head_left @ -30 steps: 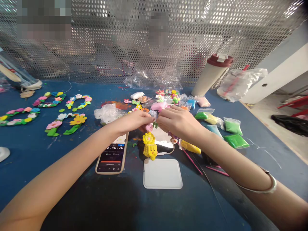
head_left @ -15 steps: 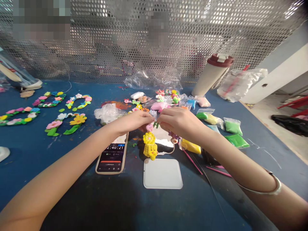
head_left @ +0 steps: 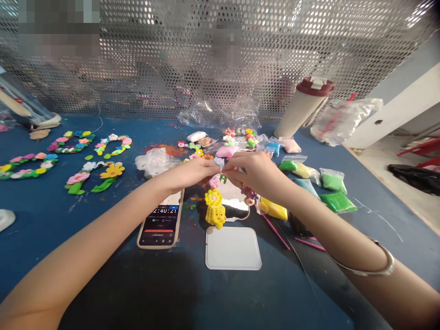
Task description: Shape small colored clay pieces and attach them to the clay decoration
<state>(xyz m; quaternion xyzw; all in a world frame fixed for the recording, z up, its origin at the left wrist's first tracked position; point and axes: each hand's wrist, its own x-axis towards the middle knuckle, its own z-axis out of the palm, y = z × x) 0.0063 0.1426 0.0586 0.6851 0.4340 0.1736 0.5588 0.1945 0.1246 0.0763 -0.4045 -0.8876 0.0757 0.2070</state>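
My left hand (head_left: 202,174) is closed at the upper end of a decorated clay ring, its fingertips pinched by a pink pig figure (head_left: 214,182). Below the pig, a yellow flower (head_left: 213,198) and a yellow smiling figure (head_left: 216,216) form the ring's left side. My right hand (head_left: 245,167) meets the left at the top, fingers bent together over a small green piece (head_left: 223,179); what its fingertips grip is too small to make out. Purple pieces (head_left: 250,193) show under the right hand. A white plate (head_left: 233,248) lies just in front.
A phone (head_left: 160,224) lies left of the ring. Finished flower rings (head_left: 29,166) are at the left. Bagged clay (head_left: 338,202), a pink tool (head_left: 276,232) and a tumbler (head_left: 304,107) are at the right. A perforated metal screen (head_left: 154,68) stands behind.
My right hand has shifted slightly at the top of the ring, its fingers now drawn closer to the left fingertips. The right forearm and bangle have moved a little left.
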